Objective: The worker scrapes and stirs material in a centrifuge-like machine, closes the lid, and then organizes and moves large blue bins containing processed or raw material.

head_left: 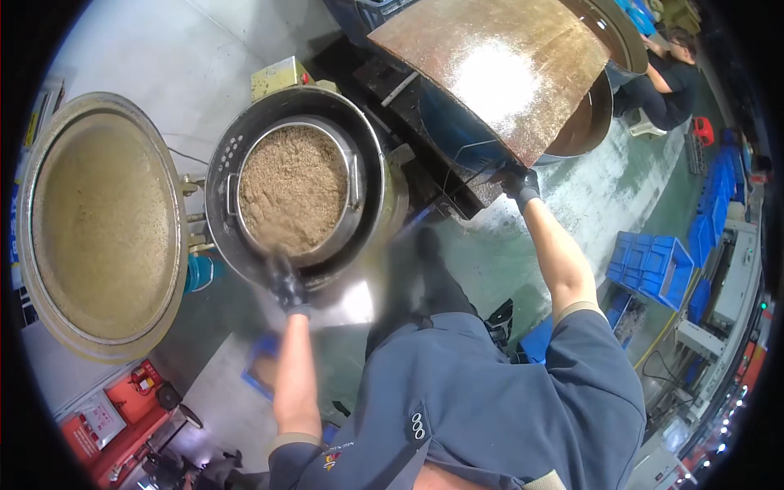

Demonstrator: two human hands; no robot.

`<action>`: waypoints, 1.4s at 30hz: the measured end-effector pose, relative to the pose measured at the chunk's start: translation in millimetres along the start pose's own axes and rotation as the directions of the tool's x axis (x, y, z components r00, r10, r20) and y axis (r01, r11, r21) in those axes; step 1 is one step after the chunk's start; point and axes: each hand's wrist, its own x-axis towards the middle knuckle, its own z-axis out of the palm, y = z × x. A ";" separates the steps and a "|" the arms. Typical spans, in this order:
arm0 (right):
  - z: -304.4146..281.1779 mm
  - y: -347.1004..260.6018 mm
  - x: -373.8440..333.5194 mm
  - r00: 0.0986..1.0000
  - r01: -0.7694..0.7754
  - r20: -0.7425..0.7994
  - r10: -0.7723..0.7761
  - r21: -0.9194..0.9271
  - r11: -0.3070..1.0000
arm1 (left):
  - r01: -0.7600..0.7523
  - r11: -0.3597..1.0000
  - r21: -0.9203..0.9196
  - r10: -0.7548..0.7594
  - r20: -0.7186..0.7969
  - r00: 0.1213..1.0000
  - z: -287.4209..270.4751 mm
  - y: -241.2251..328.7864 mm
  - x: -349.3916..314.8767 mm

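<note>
My left hand (286,282), in a dark glove, is at the near edge of a metal basket (358,184) with side handles. The basket is filled with brown granular material (294,184) and sits inside a round, dark-walled machine drum (219,175). Motion smears the left fingers, so their grip cannot be made out. Out to the right, my gloved right hand (520,184) is closed at the near corner of a large brown board (563,65). That board lies slanted over a big blue tub (457,122), and its glare hides part of the surface.
The drum's round lid (106,220) stands swung out at left. Behind the drum is a yellow box (278,76) with a red button. Blue crates (649,265) stack at right. A person (665,86) sits far right. Red equipment (122,416) occupies the lower left.
</note>
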 end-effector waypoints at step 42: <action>-23.1 85.1 117.1 0.994 -0.105 0.053 0.091 0.578 0.809 | -0.231 0.973 -0.030 0.227 -0.086 0.970 13.9 -24.0 16.4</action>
